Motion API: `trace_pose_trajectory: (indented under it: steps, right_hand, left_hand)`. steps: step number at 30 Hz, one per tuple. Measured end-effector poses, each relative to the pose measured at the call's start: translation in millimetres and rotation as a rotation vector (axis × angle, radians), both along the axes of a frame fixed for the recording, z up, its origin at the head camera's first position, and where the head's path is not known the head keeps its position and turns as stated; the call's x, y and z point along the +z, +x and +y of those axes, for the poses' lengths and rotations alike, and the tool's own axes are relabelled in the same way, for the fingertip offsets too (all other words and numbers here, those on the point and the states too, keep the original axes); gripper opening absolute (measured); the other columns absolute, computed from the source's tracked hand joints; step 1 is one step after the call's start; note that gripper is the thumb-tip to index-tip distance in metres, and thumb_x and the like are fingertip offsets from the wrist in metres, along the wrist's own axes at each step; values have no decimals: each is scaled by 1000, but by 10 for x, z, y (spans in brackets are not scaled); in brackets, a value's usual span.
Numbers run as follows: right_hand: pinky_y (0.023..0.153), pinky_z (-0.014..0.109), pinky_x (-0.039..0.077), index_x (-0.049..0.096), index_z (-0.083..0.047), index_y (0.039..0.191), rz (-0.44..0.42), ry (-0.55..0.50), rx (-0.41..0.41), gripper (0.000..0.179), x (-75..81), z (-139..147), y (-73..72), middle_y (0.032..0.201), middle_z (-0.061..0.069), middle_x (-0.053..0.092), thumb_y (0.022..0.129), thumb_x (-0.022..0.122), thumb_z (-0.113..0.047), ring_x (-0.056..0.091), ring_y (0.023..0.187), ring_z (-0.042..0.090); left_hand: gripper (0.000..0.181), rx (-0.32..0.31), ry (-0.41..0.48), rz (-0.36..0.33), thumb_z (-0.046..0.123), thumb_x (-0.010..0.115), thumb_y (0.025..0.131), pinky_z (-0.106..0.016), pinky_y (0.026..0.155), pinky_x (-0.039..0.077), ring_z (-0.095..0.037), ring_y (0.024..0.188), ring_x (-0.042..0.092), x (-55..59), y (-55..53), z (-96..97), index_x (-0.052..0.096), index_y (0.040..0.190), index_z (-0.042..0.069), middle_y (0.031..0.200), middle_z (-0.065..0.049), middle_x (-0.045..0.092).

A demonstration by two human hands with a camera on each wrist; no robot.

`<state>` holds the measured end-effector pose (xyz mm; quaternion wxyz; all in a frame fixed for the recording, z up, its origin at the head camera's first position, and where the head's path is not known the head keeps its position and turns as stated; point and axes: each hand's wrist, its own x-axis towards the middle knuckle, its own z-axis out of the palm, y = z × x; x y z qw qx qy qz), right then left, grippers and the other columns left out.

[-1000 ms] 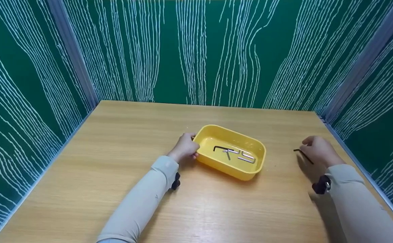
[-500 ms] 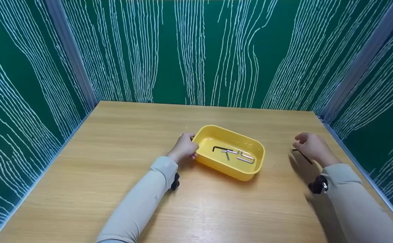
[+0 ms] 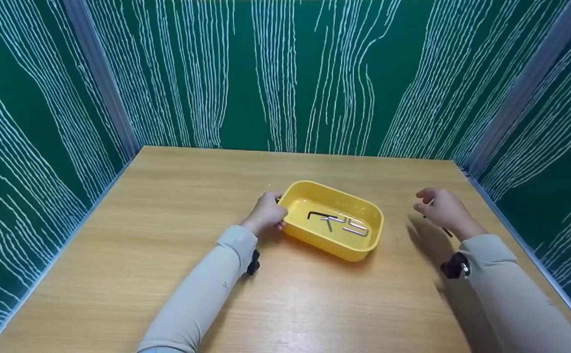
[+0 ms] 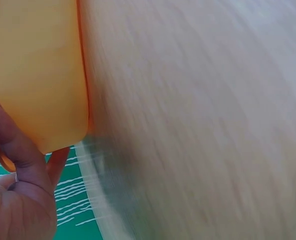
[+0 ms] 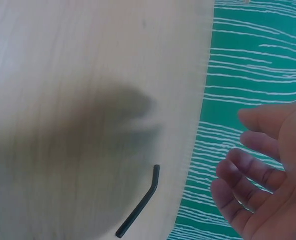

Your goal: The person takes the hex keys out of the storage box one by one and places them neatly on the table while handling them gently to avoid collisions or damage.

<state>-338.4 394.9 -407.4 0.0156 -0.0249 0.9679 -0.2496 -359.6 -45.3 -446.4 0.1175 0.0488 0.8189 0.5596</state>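
Observation:
My left hand (image 3: 266, 214) grips the left end of a yellow plastic bin (image 3: 327, 245); in the left wrist view its thumb and fingers bend around the bin's end wall. Inside lie a black hex key (image 3: 320, 214) and several silver hex keys (image 3: 356, 230). On the table to the right, another black hex key (image 5: 147, 197) lies under my right hand (image 3: 446, 211), which mostly covers it in the head view. That hand hovers with fingers loosely bent and apart, nothing between them, its shadow falling on the wood.
A wooden table (image 3: 207, 176) carries everything. Green panels (image 3: 238, 88) with wavy white lines enclose its back and both sides, with grey posts (image 3: 104, 78) at the corners. The right panel stands close beyond my right forearm.
My right hand has let go of the black hex key, its fingers spreading as it rises and moves left. The key stays on the table. My left hand and the bin hold their place.

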Motion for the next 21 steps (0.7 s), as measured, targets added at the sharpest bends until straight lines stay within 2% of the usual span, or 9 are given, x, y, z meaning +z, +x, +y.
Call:
trace_pose_trajectory:
  steps: [3,5,12,16,21]
  right_hand:
    - [86,45,62,55,7,147,-15,-14,-12,50,12,-58,-7,136,33,57,109,62,-25,65,111,40]
    - [91,48,61,55,6,148,-23,-25,-17,50,15,-95,-5,137,32,56,109,61,-26,62,115,42]
    - [91,55,61,62,11,139,70,22,40,45,-27,-183,-22,128,35,63,106,65,-19,63,115,48]
    - [94,55,61,62,9,140,58,20,43,45,2,-241,-31,129,34,63,106,65,-19,63,115,47]
    - [96,55,60,62,7,141,41,10,51,45,44,-310,-37,130,32,64,107,65,-21,62,115,44]
  left_hand:
    - [49,7,-10,-2,-8,53,96,-20,45,52,-10,48,54,7,-5,9,59,144,-3,100,-25,68]
    - [48,13,-19,-1,-8,53,96,-19,44,51,-10,47,53,12,-7,19,58,144,-4,96,-22,67]
    - [57,31,-48,2,-7,50,95,-18,40,46,-8,43,51,31,2,49,51,152,-5,72,-7,59]
    - [60,51,-49,-4,-8,51,95,-19,40,46,-9,43,51,17,-3,51,50,154,-4,77,-10,62]
    - [56,87,-47,-4,-9,51,94,-19,40,45,-9,43,51,-15,-8,68,54,149,-3,85,-14,64]
